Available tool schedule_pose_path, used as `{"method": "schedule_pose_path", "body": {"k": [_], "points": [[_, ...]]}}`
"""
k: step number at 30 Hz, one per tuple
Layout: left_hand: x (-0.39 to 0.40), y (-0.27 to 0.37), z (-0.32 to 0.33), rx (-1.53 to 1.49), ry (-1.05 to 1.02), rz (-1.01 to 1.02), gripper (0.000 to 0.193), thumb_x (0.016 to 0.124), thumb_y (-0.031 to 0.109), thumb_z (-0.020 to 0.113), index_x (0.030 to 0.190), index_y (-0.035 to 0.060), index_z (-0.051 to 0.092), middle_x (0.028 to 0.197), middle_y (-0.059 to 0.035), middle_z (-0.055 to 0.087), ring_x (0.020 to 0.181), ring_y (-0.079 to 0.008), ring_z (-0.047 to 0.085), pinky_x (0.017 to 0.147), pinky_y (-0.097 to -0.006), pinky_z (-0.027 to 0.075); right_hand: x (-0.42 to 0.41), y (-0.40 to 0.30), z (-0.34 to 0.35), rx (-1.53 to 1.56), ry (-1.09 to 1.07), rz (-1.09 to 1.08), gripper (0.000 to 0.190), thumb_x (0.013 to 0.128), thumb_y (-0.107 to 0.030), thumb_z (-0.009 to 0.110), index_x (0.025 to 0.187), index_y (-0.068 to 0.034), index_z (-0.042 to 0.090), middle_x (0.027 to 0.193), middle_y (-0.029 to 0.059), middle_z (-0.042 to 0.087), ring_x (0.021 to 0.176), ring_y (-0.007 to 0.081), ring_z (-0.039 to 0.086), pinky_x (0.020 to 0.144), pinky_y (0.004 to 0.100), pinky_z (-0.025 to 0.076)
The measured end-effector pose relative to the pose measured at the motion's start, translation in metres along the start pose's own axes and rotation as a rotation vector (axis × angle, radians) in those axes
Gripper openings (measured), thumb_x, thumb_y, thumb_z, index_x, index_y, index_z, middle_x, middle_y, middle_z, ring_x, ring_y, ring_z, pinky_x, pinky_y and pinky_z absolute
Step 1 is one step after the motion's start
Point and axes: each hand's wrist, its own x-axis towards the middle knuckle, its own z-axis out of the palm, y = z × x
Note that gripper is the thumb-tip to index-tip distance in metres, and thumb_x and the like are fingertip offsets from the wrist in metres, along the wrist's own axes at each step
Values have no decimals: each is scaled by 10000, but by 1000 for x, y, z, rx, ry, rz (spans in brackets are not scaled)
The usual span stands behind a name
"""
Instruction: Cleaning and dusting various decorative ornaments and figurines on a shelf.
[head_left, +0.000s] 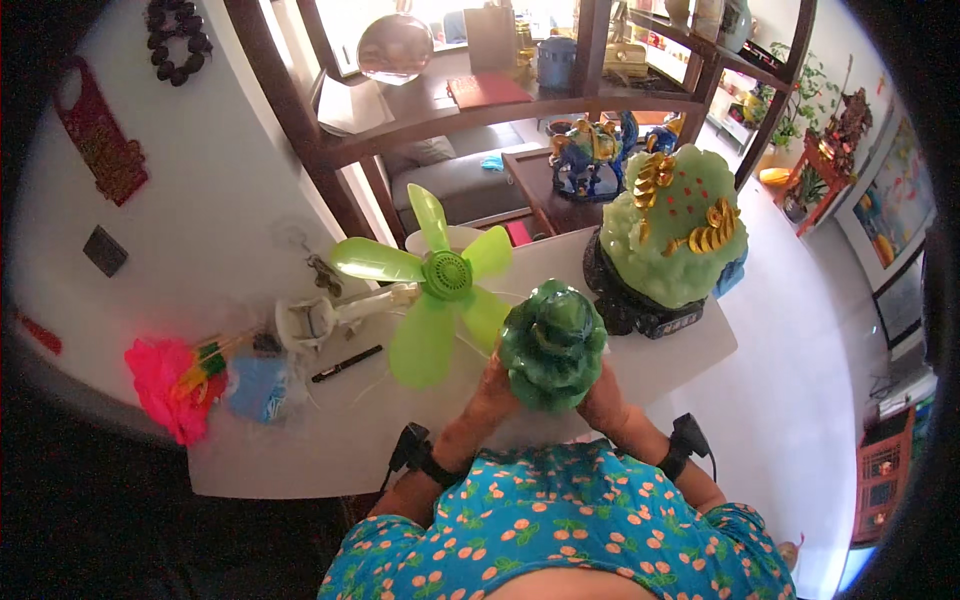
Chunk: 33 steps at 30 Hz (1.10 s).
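Between both hands, close in front of my chest, is a glossy dark green carved ornament (553, 345). My left hand (495, 386) grips its left side, the fingers partly hidden by it. On its right side my right hand (602, 391) holds it, with the fingertips out of sight behind the carving. Past it to the right, a pale green carved stone with gilded details (671, 232) stands on a dark base (637, 307). A small fan with green blades (448, 276) is just to the left of the ornament.
A black pen (347, 364) lies on the white table (255, 472). Farther left are a blue packet (257, 386) and a bright pink item (166, 382). Behind the table rises a dark wooden shelf (420, 133), with a glazed horse figurine (589, 159) beyond.
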Motion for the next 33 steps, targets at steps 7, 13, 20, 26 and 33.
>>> {"method": "schedule_pose_path", "body": {"k": [7, 13, 20, 26, 33], "points": [[-5, 0, 0, 176, 69, 45, 650, 764, 163, 687, 1302, 36, 345, 1137, -124, 538, 1090, -242, 512, 939, -367, 406, -8, 15, 4, 122, 34, 98, 410, 708, -186, 682, 1051, 9, 576, 1063, 229, 571, 985, 396, 541, 852, 471, 434], [-1, 25, 14, -113, 55, -20, 544, 771, 136, 679, 1240, 38, 420, 1142, -121, 537, 1077, -238, 523, 929, -353, 414, -8, -6, -41, 579, 138, 583, 350, 732, -131, 661, 1049, 3, 594, 1014, 161, 634, 893, 242, 629, 742, 364, 502], [-1, 18, 11, 3, 35, 51, 540, 747, 136, 698, 1210, 32, 440, 1141, -128, 534, 1085, -249, 518, 928, -364, 412, 8, -64, -51, 233, 429, 2, 539, 814, -359, 639, 1165, 18, 481, 1141, 144, 486, 1043, 290, 500, 890, 371, 401], [-4, 29, 11, 204, 40, 130, 590, 713, 133, 726, 1215, 31, 434, 1143, -131, 530, 1080, -258, 523, 918, -369, 421, 1, -64, -55, 251, 437, 6, 576, 712, -335, 733, 1117, 9, 512, 1045, 150, 523, 941, 310, 540, 805, 362, 440], [0, 57, 18, 598, 34, 368, 591, 711, 135, 727, 1218, 31, 442, 1160, -129, 536, 1085, -258, 528, 921, -365, 427, 4, -65, -78, -120, 385, -153, 438, 579, -233, 783, 868, 17, 570, 789, 107, 538, 675, 290, 544, 587, 364, 455]]}}
